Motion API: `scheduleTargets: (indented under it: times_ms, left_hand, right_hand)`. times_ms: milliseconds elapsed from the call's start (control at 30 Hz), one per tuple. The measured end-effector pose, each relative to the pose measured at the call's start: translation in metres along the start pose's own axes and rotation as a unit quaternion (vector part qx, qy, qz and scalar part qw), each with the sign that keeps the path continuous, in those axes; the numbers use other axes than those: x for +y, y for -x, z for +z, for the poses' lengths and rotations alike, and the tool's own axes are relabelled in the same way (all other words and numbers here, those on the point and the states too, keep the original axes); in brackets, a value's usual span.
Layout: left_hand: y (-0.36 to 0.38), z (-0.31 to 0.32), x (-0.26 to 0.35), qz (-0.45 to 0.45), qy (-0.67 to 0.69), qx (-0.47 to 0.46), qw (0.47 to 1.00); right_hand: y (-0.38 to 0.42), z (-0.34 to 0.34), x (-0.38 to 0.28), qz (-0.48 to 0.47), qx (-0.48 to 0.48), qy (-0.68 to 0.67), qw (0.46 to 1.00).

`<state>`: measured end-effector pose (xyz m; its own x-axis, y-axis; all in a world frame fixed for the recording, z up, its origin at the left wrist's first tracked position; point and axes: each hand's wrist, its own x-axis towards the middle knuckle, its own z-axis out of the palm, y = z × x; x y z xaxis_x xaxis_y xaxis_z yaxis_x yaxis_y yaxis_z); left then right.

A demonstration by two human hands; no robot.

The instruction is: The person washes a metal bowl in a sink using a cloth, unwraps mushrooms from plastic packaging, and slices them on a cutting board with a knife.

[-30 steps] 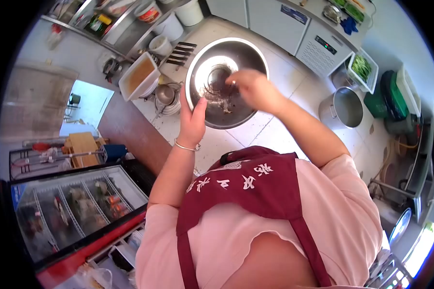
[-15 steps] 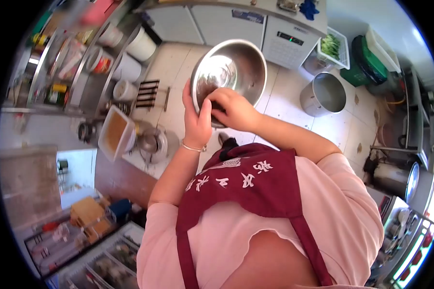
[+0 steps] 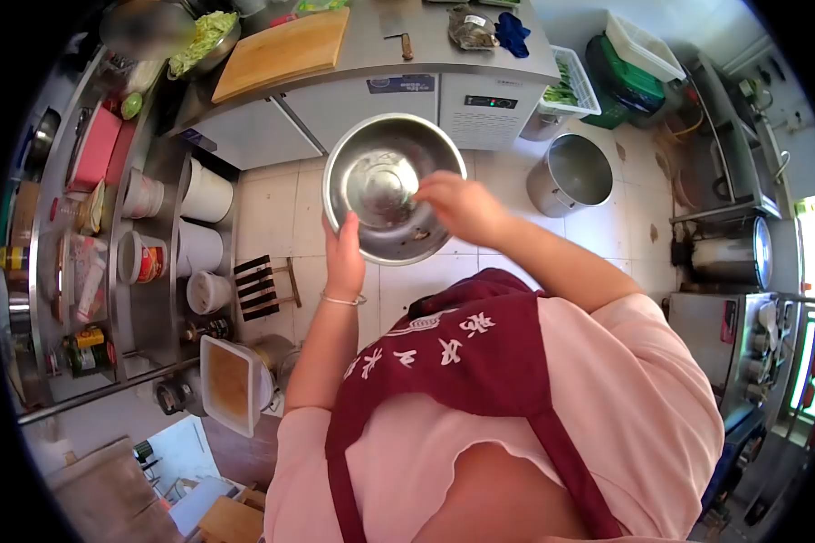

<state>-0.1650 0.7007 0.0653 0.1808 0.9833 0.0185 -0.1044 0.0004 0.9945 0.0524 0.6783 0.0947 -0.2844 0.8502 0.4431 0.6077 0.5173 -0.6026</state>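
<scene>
A round stainless steel bowl (image 3: pixel 389 181) is held in front of me, tilted so that its shiny inside shows. My left hand (image 3: pixel 344 258) grips its lower left rim, thumb up over the edge and the other fingers hidden behind the wall. Over the right part of the bowl is my right hand (image 3: pixel 466 206), its fingers drawn together in a pinch above the inner surface. What they hold, if anything, I cannot make out. Some small dark bits lie on the bowl's lower right inner wall.
Ahead is a steel counter (image 3: pixel 371 45) with a wooden cutting board (image 3: pixel 285 50), a cleaver (image 3: pixel 406 45) and a bowl of chopped greens (image 3: pixel 206 45). A tall steel pot (image 3: pixel 570 176) stands on the floor to the right. Shelves with white buckets (image 3: pixel 206 190) line the left, beside a slatted stool (image 3: pixel 258 288).
My view has shifted, bringing more of the counter into sight. The bowl now faces me more, and my right hand has moved from its lower left rim to its right side.
</scene>
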Motion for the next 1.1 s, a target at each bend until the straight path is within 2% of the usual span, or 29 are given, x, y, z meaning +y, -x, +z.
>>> scheduleTargets:
  times_ms: [33, 100, 167, 200, 233, 300, 367, 433, 500, 567, 633, 667, 700, 767, 833, 900, 1033, 1100]
  left_hand:
    - [-0.013, -0.002, -0.015, -0.004, 0.024, 0.002, 1.000]
    - [-0.040, 0.001, -0.020, -0.010, 0.002, -0.035, 0.999]
    - [-0.066, 0.008, -0.030, -0.026, 0.017, -0.042, 0.999]
    - [-0.083, 0.013, -0.035, -0.033, 0.032, -0.049, 0.998]
    - [-0.103, 0.018, -0.046, -0.026, 0.031, -0.057, 0.998]
    - [-0.130, 0.019, -0.069, -0.092, 0.045, -0.006, 0.995]
    - [-0.157, 0.031, -0.060, -0.145, 0.076, 0.009, 0.987]
    - [-0.181, 0.037, -0.062, -0.201, 0.078, 0.063, 0.974]
    - [-0.207, 0.038, -0.060, -0.233, 0.099, 0.062, 0.966]
    - [-0.228, 0.050, -0.056, -0.253, 0.105, 0.134, 0.952]
    - [-0.245, 0.067, -0.049, -0.247, 0.092, 0.155, 0.952]
    - [-0.248, 0.065, -0.056, -0.258, 0.090, 0.168, 0.947]
    - [-0.255, 0.066, -0.062, -0.270, 0.086, 0.184, 0.941]
    - [-0.258, 0.068, -0.072, -0.262, 0.073, 0.192, 0.943]
    - [-0.260, 0.072, -0.082, -0.263, 0.041, 0.209, 0.941]
    - [-0.263, 0.086, -0.080, -0.262, 0.026, 0.213, 0.941]
    - [-0.262, 0.098, -0.081, -0.269, 0.054, 0.178, 0.945]
    - [-0.253, 0.099, -0.087, -0.281, 0.073, 0.143, 0.946]
  right_hand:
    - [-0.006, -0.009, 0.012, 0.054, 0.000, -0.008, 0.998]
    - [-0.016, -0.018, 0.031, 0.085, 0.001, -0.016, 0.996]
    - [-0.028, -0.032, 0.050, 0.151, -0.045, -0.080, 0.984]
    - [-0.040, -0.044, 0.055, 0.228, -0.110, -0.047, 0.966]
    - [-0.047, -0.050, 0.076, 0.227, -0.100, -0.043, 0.968]
    - [-0.059, -0.059, 0.130, 0.172, -0.007, -0.069, 0.983]
    - [-0.078, -0.077, 0.193, 0.183, 0.046, -0.092, 0.978]
    - [-0.096, -0.100, 0.270, 0.255, 0.086, -0.071, 0.961]
    - [-0.117, -0.113, 0.379, 0.271, 0.114, -0.044, 0.955]
    - [-0.146, -0.135, 0.474, 0.270, 0.199, 0.076, 0.939]
    - [-0.178, -0.155, 0.557, 0.298, 0.208, 0.147, 0.920]
    - [-0.189, -0.161, 0.587, 0.336, 0.198, 0.134, 0.911]
    - [-0.203, -0.173, 0.602, 0.391, 0.161, 0.119, 0.898]
    - [-0.215, -0.179, 0.629, 0.443, 0.130, 0.111, 0.880]
    - [-0.213, -0.166, 0.653, 0.435, 0.130, 0.134, 0.881]
    - [-0.213, -0.175, 0.629, 0.542, 0.089, 0.114, 0.828]
    - [-0.181, -0.171, 0.616, 0.572, 0.035, 0.169, 0.802]
    - [-0.150, -0.164, 0.597, 0.569, 0.055, 0.147, 0.807]
